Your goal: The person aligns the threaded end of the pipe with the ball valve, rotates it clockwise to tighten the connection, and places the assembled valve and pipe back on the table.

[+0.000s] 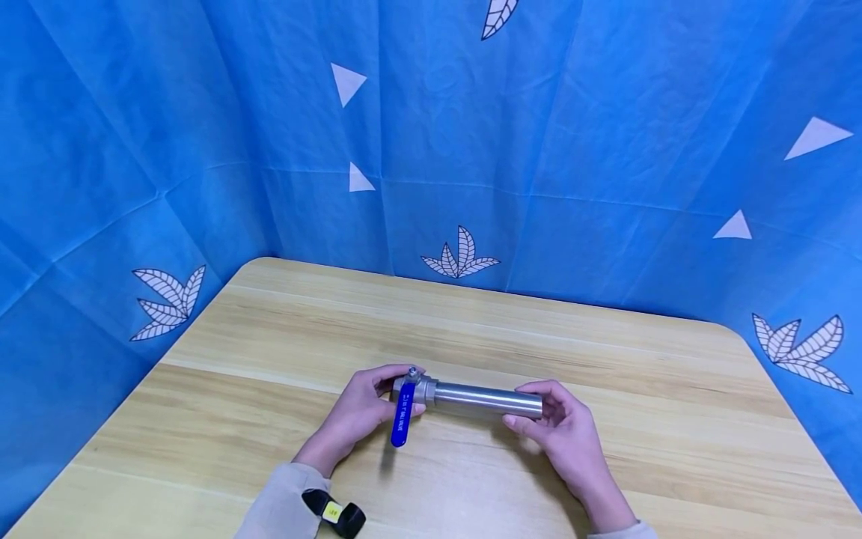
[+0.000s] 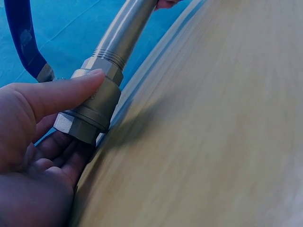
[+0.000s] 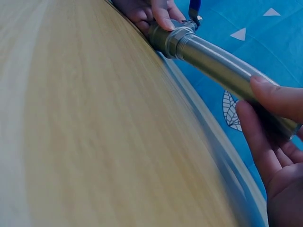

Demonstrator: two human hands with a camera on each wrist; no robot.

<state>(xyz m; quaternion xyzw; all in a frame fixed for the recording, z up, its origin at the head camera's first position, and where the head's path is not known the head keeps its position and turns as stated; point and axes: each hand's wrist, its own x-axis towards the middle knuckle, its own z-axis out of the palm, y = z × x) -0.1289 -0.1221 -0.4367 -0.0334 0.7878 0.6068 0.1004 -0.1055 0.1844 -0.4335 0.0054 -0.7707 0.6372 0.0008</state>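
A metal ball valve (image 1: pixel 424 391) with a blue lever handle (image 1: pixel 402 415) is joined to a straight steel pipe (image 1: pixel 485 398). My left hand (image 1: pixel 360 408) grips the valve body, its thumb across the near side in the left wrist view. Threads (image 2: pixel 108 57) show where the pipe meets the valve's hex end. At the pipe's free end, my right hand (image 1: pixel 562 430) holds the tube between thumb and fingers. The two joined parts are held above the table, a shadow below them. The lever points toward the near edge.
A light wood table (image 1: pixel 269 419) lies under both hands. Behind and at the sides hangs a blue curtain (image 1: pixel 444 135) with white leaf and triangle prints. A black strap with a yellow label (image 1: pixel 332 512) sits at the left sleeve.
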